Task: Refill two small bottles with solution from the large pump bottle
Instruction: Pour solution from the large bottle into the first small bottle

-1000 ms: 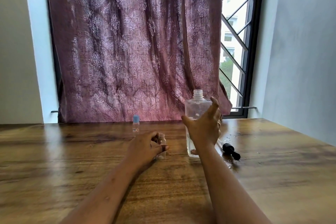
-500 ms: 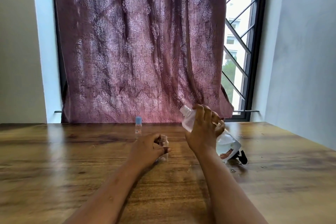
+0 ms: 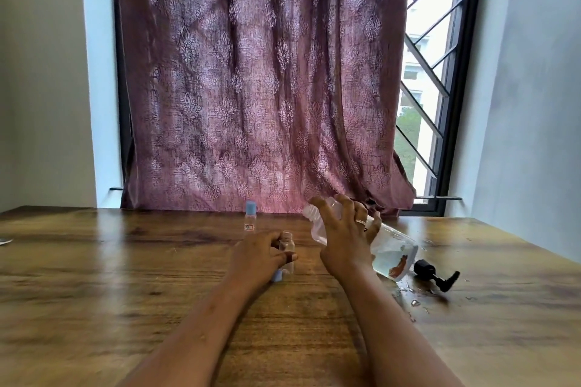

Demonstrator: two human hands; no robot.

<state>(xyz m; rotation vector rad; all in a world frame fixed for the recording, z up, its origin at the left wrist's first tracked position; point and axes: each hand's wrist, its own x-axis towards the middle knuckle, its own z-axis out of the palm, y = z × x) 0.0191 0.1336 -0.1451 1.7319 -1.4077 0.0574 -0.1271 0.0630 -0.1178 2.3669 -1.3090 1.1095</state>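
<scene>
2 small bottles point(image 3: 250, 220) point(image 3: 287, 251), one capped near the table's far edge. 1 large bottle point(image 3: 390, 248). 1 black pump head point(image 3: 435, 275). 1 loose blue cap point(image 3: 277, 275). 2 hands point(image 3: 257, 256) point(image 3: 345, 240).

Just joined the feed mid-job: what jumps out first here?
The right hand holds the large clear bottle tipped over, its open neck aimed at the small uncapped bottle steadied by the left hand. The black pump head lies on the wet wooden table at right.
</scene>
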